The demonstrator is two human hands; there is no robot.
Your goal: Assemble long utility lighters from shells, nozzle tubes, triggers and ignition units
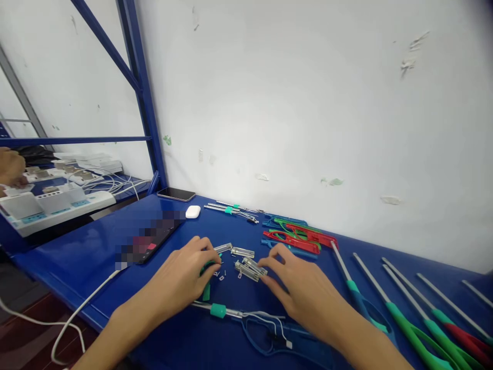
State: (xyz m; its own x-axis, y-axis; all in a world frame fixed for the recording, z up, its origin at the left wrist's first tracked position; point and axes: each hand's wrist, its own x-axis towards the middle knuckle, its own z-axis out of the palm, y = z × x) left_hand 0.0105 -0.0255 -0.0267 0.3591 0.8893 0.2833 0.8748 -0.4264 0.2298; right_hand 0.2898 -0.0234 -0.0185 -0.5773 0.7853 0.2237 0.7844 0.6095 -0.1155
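My left hand [192,270] is closed, thumb and forefinger pinched around a green plastic piece [207,292] that shows partly below and between the fingers. My right hand [292,277] has its thumb and forefinger at the right end of a narrow clear-and-metal piece [254,265], which lies against a second one [246,272]. Another such piece [243,252] lies just behind them. Tiny metal parts [221,278] are scattered between my hands. In front lies a blue handle shell [262,336] with a metal rod, a teal sleeve [218,311] and white wires.
Red, green and blue handle shells [292,239] are piled near the wall. Long-rod tools with coloured handles [408,324] line the right. A phone with a cable [154,241], a white case [193,211], another phone [176,193] and a power strip [65,205] are leftward; another person's hand [11,167] shows there.
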